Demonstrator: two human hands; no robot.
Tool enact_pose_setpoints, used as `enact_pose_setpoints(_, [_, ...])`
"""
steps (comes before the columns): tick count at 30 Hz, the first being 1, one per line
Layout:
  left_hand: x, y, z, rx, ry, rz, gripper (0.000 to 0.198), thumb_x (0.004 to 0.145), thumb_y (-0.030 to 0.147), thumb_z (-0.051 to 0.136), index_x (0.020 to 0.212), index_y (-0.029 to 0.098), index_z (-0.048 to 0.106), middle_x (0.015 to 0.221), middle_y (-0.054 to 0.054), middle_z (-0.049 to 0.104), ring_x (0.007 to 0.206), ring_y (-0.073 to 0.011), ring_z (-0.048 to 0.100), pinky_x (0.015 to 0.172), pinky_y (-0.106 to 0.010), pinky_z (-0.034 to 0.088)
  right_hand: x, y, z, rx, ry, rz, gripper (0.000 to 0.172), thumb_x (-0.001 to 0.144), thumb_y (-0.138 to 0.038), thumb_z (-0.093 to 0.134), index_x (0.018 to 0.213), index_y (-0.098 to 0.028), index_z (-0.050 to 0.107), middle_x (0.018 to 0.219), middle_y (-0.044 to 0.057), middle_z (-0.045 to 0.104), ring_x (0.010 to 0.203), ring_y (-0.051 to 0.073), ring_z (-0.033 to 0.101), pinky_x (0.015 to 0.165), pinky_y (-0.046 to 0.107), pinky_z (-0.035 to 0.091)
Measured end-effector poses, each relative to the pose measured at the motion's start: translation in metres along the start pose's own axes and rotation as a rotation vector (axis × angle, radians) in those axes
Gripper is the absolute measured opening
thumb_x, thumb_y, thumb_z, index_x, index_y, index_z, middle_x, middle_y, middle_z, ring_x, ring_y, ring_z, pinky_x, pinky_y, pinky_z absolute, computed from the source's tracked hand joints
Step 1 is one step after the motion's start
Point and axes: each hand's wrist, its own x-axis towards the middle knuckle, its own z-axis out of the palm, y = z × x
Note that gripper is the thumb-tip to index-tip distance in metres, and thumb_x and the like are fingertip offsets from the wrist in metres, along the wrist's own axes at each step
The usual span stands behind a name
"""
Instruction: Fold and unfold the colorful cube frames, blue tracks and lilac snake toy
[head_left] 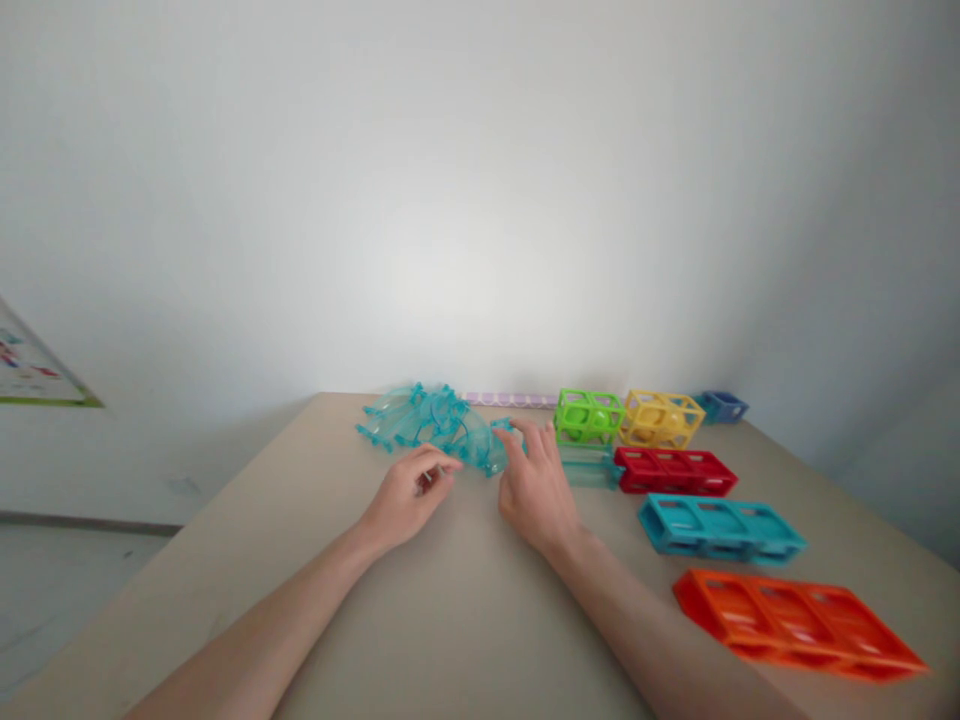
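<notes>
A heap of clear teal plastic pieces (439, 420) lies toward the back of the table. My left hand (416, 493) is just in front of the heap, its fingers curled with thumb and fingertips close together; whether something small is between them I cannot make out. Beside the heap's right end is my right hand (534, 485), thumb and index finger apart near a small teal piece (501, 424). A clear teal tube piece (589, 467) lies just right of that hand, partly hidden behind it.
On the right stand green (589, 417), yellow (661, 419), red (675, 471), teal (721, 528) and orange (799, 622) frame blocks. A blue block (724, 406) sits at the back right corner. A pale purple strip (512, 400) runs along the wall.
</notes>
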Motion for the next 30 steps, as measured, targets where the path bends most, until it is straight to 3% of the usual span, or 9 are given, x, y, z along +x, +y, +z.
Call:
enact_pose_setpoints(4, [0.003, -0.003, -0.001, 0.033, 0.177, 0.039, 0.017, 0.087, 0.020, 0.051, 0.093, 0.019, 0.067, 0.083, -0.003, 0.059, 0.072, -0.0125, 0.055, 0.065, -0.024, 0.044, -0.003, -0.020, 0.007, 0.069, -0.033, -0.078, 0.059, 0.081, -0.012, 0.045, 0.140, -0.011, 0.039, 0.142, 0.020, 0.036, 0.132, 0.031, 0.031, 0.108, 0.048, 0.031])
enact_pose_setpoints(8, [0.007, -0.008, -0.006, 0.130, 0.410, 0.011, 0.017, 0.084, 0.016, 0.052, 0.093, 0.020, 0.066, 0.081, -0.002, 0.056, 0.070, -0.0135, 0.052, 0.065, -0.025, 0.043, -0.005, -0.031, 0.023, 0.013, -0.098, 0.034, 0.062, 0.086, -0.028, 0.049, 0.144, -0.015, 0.034, 0.150, 0.021, 0.025, 0.139, 0.039, 0.021, 0.109, 0.055, 0.023])
enact_pose_setpoints(12, [0.010, -0.017, -0.011, 0.294, 0.567, -0.079, 0.027, 0.078, 0.015, 0.057, 0.103, 0.019, 0.066, 0.093, -0.007, 0.058, 0.089, -0.0209, 0.055, 0.078, -0.033, 0.047, 0.005, -0.035, 0.041, 0.007, -0.173, 0.109, 0.066, 0.089, -0.042, 0.046, 0.147, -0.015, 0.029, 0.152, 0.021, 0.025, 0.141, 0.040, 0.015, 0.108, 0.055, 0.023])
enact_pose_setpoints(15, [0.013, -0.027, -0.013, 0.374, 0.578, -0.157, 0.033, 0.076, 0.016, 0.059, 0.109, 0.020, 0.066, 0.100, -0.009, 0.061, 0.102, -0.0257, 0.054, 0.091, -0.042, 0.044, 0.016, -0.041, 0.052, 0.024, -0.222, 0.107, 0.066, 0.090, -0.043, 0.044, 0.148, -0.016, 0.027, 0.152, 0.020, 0.027, 0.140, 0.039, 0.019, 0.108, 0.055, 0.021])
enact_pose_setpoints(18, [0.016, -0.038, -0.013, 0.375, 0.553, -0.246, 0.037, 0.076, 0.016, 0.059, 0.112, 0.016, 0.064, 0.104, -0.012, 0.064, 0.105, -0.0267, 0.056, 0.098, -0.044, 0.041, 0.026, -0.051, 0.061, 0.050, -0.252, 0.082, 0.060, 0.090, -0.042, 0.044, 0.143, -0.014, 0.037, 0.148, 0.021, 0.035, 0.137, 0.038, 0.027, 0.108, 0.056, 0.019])
enact_pose_setpoints(23, [0.019, -0.053, -0.014, 0.354, 0.592, -0.338, 0.034, 0.079, 0.025, 0.058, 0.111, 0.012, 0.060, 0.107, -0.014, 0.066, 0.103, -0.0259, 0.060, 0.097, -0.043, 0.043, 0.036, -0.061, 0.066, 0.156, -0.196, 0.014, 0.046, 0.089, -0.032, 0.047, 0.129, -0.010, 0.052, 0.140, 0.021, 0.045, 0.131, 0.036, 0.036, 0.107, 0.053, 0.024])
enact_pose_setpoints(30, [0.017, -0.063, -0.020, 0.388, 0.581, -0.339, 0.027, 0.083, 0.036, 0.055, 0.097, 0.014, 0.064, 0.101, -0.012, 0.069, 0.101, -0.0258, 0.062, 0.095, -0.042, 0.044, 0.031, -0.050, 0.062, 0.240, -0.170, -0.015, 0.026, 0.088, -0.026, 0.056, 0.112, -0.017, 0.061, 0.126, 0.012, 0.058, 0.121, 0.025, 0.048, 0.105, 0.038, 0.034])
